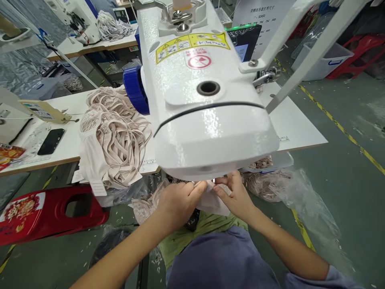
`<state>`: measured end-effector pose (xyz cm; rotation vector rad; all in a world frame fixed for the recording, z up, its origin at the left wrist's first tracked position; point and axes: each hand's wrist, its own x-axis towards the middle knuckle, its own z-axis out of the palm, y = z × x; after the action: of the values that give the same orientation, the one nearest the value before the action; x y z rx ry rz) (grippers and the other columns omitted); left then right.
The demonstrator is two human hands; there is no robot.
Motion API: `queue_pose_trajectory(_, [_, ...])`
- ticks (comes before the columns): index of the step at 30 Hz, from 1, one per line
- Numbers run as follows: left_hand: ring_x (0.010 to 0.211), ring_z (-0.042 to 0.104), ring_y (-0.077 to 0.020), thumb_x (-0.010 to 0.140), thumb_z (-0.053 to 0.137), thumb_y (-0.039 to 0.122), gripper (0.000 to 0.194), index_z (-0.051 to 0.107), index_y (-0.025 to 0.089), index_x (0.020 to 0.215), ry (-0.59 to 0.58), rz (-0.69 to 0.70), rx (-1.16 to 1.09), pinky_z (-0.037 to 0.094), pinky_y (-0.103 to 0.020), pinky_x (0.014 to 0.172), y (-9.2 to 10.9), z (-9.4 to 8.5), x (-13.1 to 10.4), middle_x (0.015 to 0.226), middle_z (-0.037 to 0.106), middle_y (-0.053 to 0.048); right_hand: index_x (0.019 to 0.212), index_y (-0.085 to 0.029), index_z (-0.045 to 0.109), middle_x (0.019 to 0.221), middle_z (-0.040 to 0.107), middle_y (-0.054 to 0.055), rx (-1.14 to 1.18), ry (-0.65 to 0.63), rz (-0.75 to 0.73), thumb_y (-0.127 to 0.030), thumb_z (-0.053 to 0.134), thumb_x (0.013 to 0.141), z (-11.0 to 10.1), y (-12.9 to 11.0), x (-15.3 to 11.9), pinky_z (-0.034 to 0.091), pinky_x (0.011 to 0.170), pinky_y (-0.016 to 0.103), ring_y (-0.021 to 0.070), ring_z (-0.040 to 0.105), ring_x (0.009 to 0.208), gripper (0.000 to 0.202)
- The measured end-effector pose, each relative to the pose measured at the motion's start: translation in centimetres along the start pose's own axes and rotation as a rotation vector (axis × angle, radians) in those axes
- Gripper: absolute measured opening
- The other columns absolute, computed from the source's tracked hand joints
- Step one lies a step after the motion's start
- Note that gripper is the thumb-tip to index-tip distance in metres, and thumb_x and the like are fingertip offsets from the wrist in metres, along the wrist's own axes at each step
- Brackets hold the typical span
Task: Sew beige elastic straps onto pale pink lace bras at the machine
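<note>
Beneath the head of a white sewing machine (210,132), my left hand (180,200) is closed on a pale pink lace bra (212,200). The bra's lace part (146,208) hangs out to the left of that hand. My right hand (236,196) pinches the fabric on the other side, thumb and fingers close to the stitching area. The machine head hides the needle and the fingertips nearest to it. A heap of similar pale pink bras and straps (120,140) lies on the white table to the left.
A black phone (51,141) and a cream control box (45,111) are on the table at left. Below stands a red stool (54,214). Bagged pieces (264,184) hang at the right under the table. A blue handwheel (135,90) juts from the machine.
</note>
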<state>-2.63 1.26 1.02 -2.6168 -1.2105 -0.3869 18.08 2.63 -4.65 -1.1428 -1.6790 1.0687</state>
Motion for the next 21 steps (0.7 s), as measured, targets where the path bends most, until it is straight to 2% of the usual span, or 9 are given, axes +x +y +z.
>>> queue_pose_trajectory(3, [0.044,0.05,-0.0163,0.091,0.04,0.008,0.028,0.058,0.014,0.111,0.02,-0.053,0.038,0.027,-0.032,0.042,1.4,-0.1,0.1,0.054,0.051,0.004,0.127,-0.025,0.042,0.088,0.062,0.004,0.005,-0.063,0.046,-0.035,0.052,0.094,-0.2,-0.1,0.3,0.052,0.056,0.029,0.0155,0.062,0.063,0.036])
queue_pose_trajectory(6, [0.044,0.052,-0.0163,0.091,0.04,0.007,0.027,0.056,0.01,0.113,0.052,-0.105,0.073,0.029,-0.032,0.042,2.6,-0.2,0.4,0.055,0.054,0.003,0.113,-0.025,0.059,0.089,0.065,0.006,-0.14,-0.119,-0.029,-0.026,0.051,0.091,-1.2,-1.1,1.5,0.052,0.06,0.031,0.0144,0.055,0.056,0.024])
queue_pose_trajectory(10, [0.041,0.051,-0.0161,0.09,0.043,0.006,0.023,0.058,0.008,0.107,0.084,-0.17,0.078,0.029,-0.032,0.042,3.3,-0.2,1.0,0.052,0.053,0.003,0.107,-0.024,0.067,0.106,0.067,0.009,-0.216,-0.181,-0.066,-0.026,0.052,0.087,-2.3,-2.3,3.7,0.054,0.061,0.03,0.0165,0.06,0.066,0.026])
queue_pose_trajectory(14, [0.039,0.05,-0.0171,0.089,0.047,0.008,0.017,0.062,0.012,0.097,0.105,-0.214,0.08,0.028,-0.032,0.04,3.2,-0.1,1.5,0.048,0.052,0.002,0.104,-0.023,0.071,0.123,0.063,0.009,-0.215,-0.248,-0.107,-0.025,0.055,0.085,-2.5,-2.4,5.8,0.056,0.067,0.032,0.0211,0.065,0.086,0.025])
queue_pose_trajectory(18, [0.035,0.046,-0.0159,0.086,0.051,0.007,0.02,0.055,0.02,0.07,0.087,-0.247,0.081,0.024,-0.031,0.039,3.2,-0.2,1.9,0.045,0.048,0.002,0.103,-0.025,0.073,0.121,0.065,0.008,-0.202,-0.283,-0.128,-0.02,0.057,0.084,-2.4,-2.3,6.9,0.058,0.07,0.035,0.0237,0.065,0.096,0.025])
queue_pose_trajectory(21, [0.039,0.049,-0.016,0.083,0.053,0.006,0.021,0.054,0.02,0.067,0.092,-0.254,0.093,0.027,-0.029,0.041,3.3,-0.3,2.0,0.047,0.049,0.001,0.102,-0.027,0.074,0.113,0.068,0.008,-0.192,-0.301,-0.121,-0.02,0.059,0.084,-2.6,-2.4,7.4,0.058,0.068,0.036,0.0261,0.065,0.098,0.025])
